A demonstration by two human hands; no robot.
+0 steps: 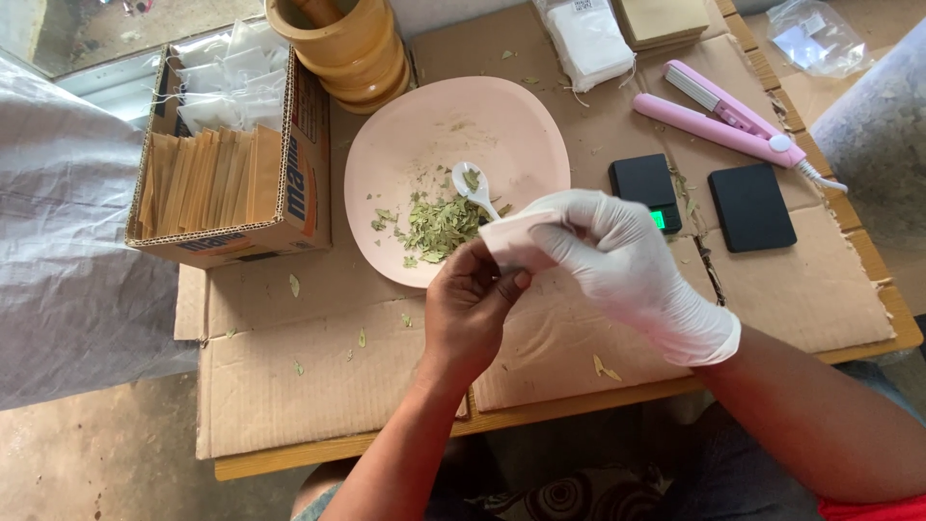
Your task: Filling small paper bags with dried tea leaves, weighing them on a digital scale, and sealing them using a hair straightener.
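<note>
My bare left hand (470,311) and my right hand (625,262), which wears a white glove, both pinch a small white paper sachet (508,238) above the near edge of a pink plate (502,125). On the plate lies a heap of dried green leaves (439,227) with a white plastic spoon (473,188) resting beside it. The sachet's inside is hidden by my fingers.
A cardboard box (289,217) with brown envelopes and white sachets stands at the left. A wooden mortar (352,48) is behind the plate. To the right lie a small black scale (644,183), a black lid (750,205), a pink heat sealer (723,116) and stacked white sachets (586,39).
</note>
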